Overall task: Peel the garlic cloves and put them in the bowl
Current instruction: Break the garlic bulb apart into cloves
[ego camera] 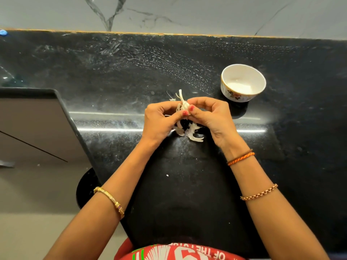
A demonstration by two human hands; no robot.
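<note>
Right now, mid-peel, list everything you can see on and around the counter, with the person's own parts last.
garlic clove: one, whitish, papery skin trailing upward, pinched between both hands above the counter
garlic skins: loose heap, white, on the counter below the hands
bowl: one, white with floral band and gold rim, right of the hands; contents unclear
counter: black speckled stone
wall: grey veined marble
blue object: one, far left edge, cut off
left hand: gold bangle on forearm
right hand: orange thread and chain bracelets
</note>
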